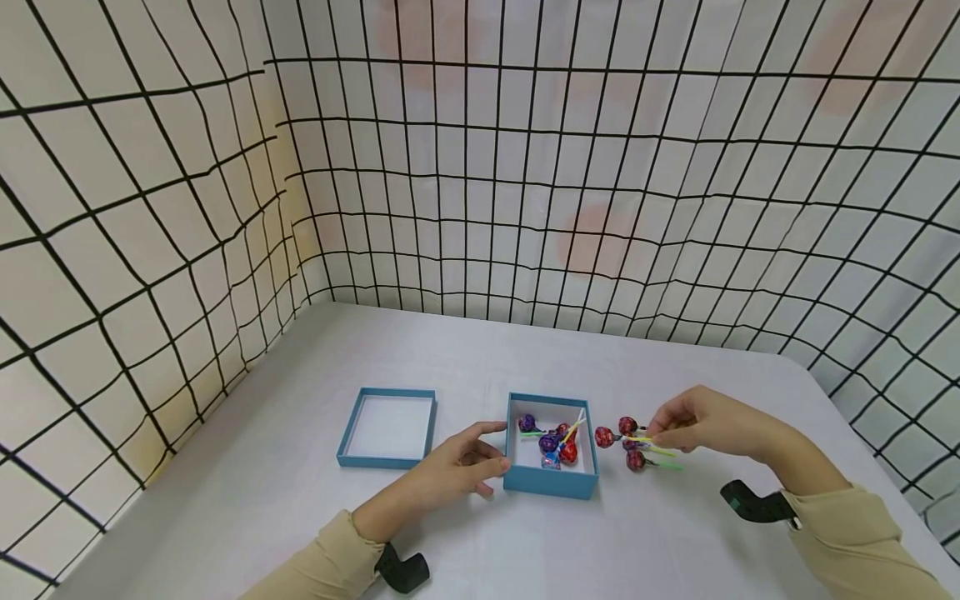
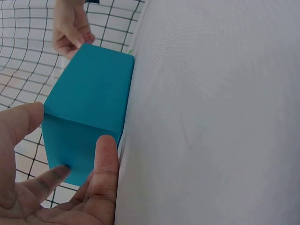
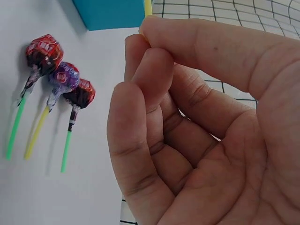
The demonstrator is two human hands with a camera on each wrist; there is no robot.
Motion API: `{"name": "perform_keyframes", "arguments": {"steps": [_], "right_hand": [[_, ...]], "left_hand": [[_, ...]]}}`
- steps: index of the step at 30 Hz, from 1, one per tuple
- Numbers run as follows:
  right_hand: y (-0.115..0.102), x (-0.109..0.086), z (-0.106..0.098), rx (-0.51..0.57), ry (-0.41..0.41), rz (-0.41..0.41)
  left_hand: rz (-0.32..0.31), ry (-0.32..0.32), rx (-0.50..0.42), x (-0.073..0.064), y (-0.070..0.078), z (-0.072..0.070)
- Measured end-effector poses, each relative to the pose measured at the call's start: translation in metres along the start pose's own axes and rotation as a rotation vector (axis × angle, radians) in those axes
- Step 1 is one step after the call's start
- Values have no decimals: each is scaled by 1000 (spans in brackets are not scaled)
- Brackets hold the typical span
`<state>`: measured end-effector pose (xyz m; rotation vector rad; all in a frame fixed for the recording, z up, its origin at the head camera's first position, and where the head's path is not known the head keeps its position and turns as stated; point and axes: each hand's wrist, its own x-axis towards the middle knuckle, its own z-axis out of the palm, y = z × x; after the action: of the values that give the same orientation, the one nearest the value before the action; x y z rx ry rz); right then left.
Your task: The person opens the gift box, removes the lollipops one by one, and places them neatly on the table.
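Observation:
A blue square box (image 1: 551, 482) stands uncovered on the table, with several wrapped lollipops (image 1: 549, 443) in red, purple and blue inside. My left hand (image 1: 459, 467) is at the box's left side, its spread fingertips touching the blue wall in the left wrist view. To the right of the box, my right hand (image 1: 701, 423) pinches a red-wrapped lollipop (image 1: 604, 437) by its yellow stick. Only a bit of that yellow stick (image 3: 148, 7) shows in the right wrist view. Beneath this hand lie a purple lollipop (image 3: 64, 77) and two red ones (image 3: 44, 52).
A shallow blue-rimmed lid (image 1: 390, 427), white inside, lies to the left of the box. White cloth covers the table (image 1: 442, 350). Black netting (image 1: 487, 200) rises in front of pale walls along the back and both sides.

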<state>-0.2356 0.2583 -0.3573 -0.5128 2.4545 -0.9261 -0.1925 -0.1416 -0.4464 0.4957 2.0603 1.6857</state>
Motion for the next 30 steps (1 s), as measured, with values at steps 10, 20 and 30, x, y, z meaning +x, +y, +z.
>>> {"name": "perform_keyframes", "arguments": {"steps": [10,20,30], "right_hand": [[18,-6,3,55,-13,-4],[29,-12,4,86,-32,21],[49,-17,7,121,-46,17]], "left_hand": [[-19,16,-16,0,0,0],[-5,11,-11,-1,0,1],[-1,10,-15,-1,1,1]]}}
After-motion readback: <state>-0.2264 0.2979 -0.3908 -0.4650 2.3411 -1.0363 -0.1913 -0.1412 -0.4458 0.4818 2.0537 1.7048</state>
